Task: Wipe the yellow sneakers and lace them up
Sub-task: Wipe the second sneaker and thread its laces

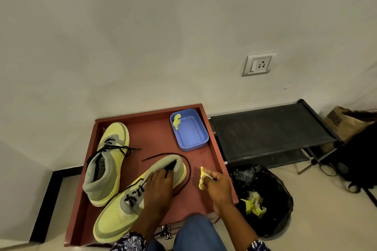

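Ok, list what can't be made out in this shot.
- Near sneaker: its middle, under the left hand.
- Yellow wipe: mostly inside the right hand.
- Tray: near edge behind the knee.
- Brown bag: cut by the right edge, print too small.

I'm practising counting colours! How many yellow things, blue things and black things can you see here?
Yellow: 5, namely the far sneaker, the near sneaker, the wipe in the blue tub, the wipe in the right hand and the used wipes in the bin bag.
Blue: 1, the tub.
Black: 3, namely the bin bag, the rack and the loose lace.
Total: 9
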